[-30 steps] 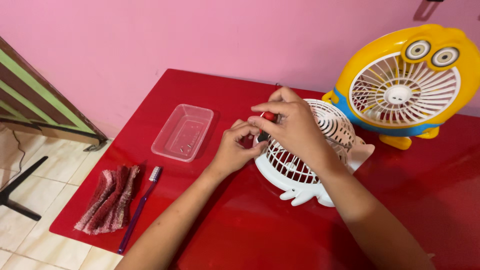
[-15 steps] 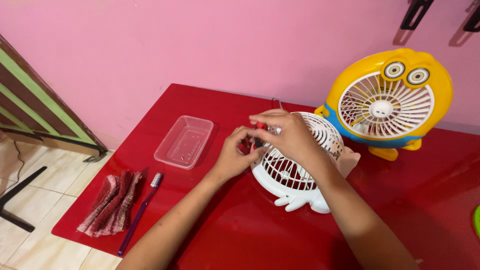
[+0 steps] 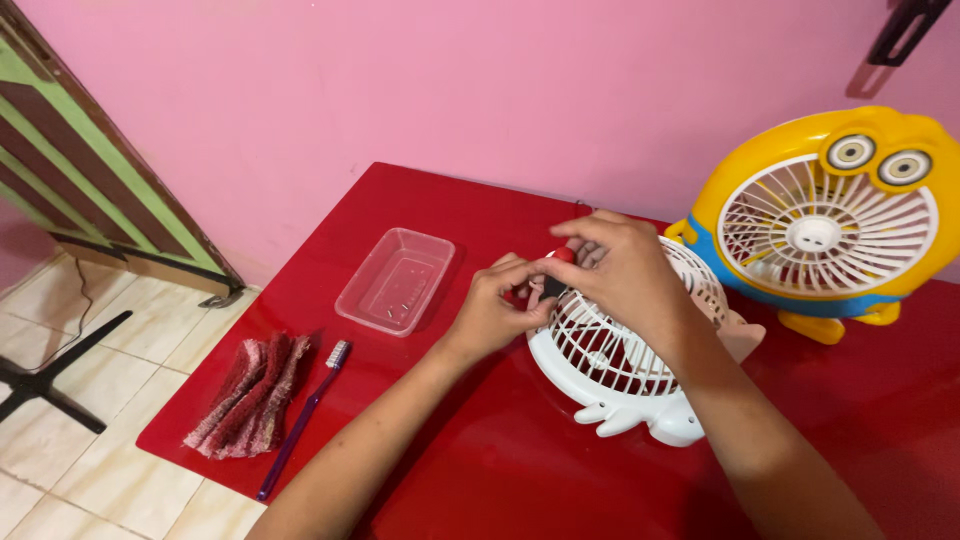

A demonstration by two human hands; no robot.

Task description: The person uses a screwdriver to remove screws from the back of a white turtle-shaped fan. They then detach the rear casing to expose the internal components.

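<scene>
We are pinching a small red-handled tool (image 3: pixel 562 258) with both our left hand (image 3: pixel 497 305) and right hand (image 3: pixel 622 270) over the white fan (image 3: pixel 610 375), centre frame; its thin grille is probably flexing easily, so we are judging the rim the safer hold.

packages: clear rectangular plastic container (image 3: pixel 395 280) | red table (image 3: pixel 480 470), left | labels/signs/screens: none

a white fan (image 3: pixel 620 375) lies face-up on the red table (image 3: pixel 480 470), its round slatted grille tilted slightly toward the wall, small feet pointing near. a red-handled tool (image 3: pixel 558 262) stands at the grille's far-left rim, mostly hidden by fingers.
</scene>
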